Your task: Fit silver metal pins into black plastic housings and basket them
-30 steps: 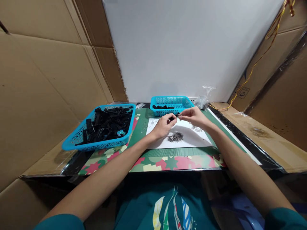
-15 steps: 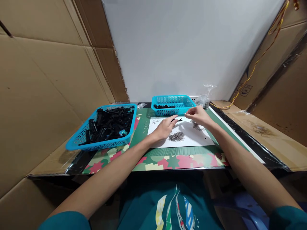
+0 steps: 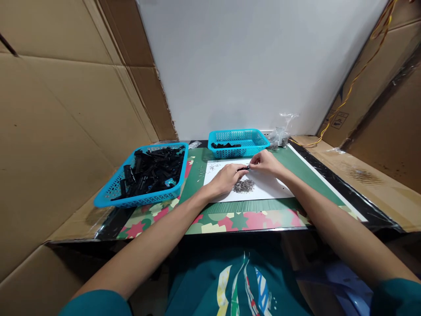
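My left hand (image 3: pixel 226 179) is closed around a small black plastic part (image 3: pixel 242 169), whose far end shows past the fingertips. Fingers of my right hand (image 3: pixel 265 163) are pinched together at that end, touching or nearly touching it; what they hold is too small to make out. Both hands are above a white sheet (image 3: pixel 266 193). A pile of small shiny metal pieces (image 3: pixel 244 186) lies on the sheet just below the black part. A few loose metal pieces (image 3: pixel 213 167) are scattered at the sheet's far left corner.
On the left stands a large blue basket (image 3: pixel 138 202) heaped with black plastic parts (image 3: pixel 154 171). A smaller blue basket (image 3: pixel 238 152) at the back holds some black parts (image 3: pixel 225 145). Clear plastic bags (image 3: pixel 279 137) sit beside it. Cardboard walls (image 3: pixel 66 109) flank the table.
My right hand has come left and slightly nearer, bringing its pinched fingers to the black part's end. My left hand still holds that part. The view has shifted slightly.
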### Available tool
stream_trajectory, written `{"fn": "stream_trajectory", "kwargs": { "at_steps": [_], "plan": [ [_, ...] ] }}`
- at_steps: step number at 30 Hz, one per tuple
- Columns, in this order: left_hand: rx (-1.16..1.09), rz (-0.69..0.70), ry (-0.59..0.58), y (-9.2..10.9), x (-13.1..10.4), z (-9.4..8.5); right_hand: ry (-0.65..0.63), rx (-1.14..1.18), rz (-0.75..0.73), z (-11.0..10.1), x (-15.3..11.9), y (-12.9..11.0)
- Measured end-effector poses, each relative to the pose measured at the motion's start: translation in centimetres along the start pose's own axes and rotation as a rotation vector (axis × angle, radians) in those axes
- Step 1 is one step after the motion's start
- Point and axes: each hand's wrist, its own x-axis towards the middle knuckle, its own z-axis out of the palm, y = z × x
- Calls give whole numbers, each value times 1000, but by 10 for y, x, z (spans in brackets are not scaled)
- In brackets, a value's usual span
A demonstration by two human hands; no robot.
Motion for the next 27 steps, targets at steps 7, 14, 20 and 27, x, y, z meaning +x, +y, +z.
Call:
{"fn": "stream_trajectory", "kwargs": {
  "at_steps": [7,14,20,27],
  "plan": [
    [7,-10,-5,-3,0,1,15,-24,-10,3,1,1],
    [6,-16,-22,-3,0,0,37,-41,-18,8,-2,-2],
    [-12,-32,-18,0,-2,0,51,-66,-41,13,-2,0],
    [-25,-50,-40,2,-3,1,86,-58,-77,17,-4,4]
  ]
}}
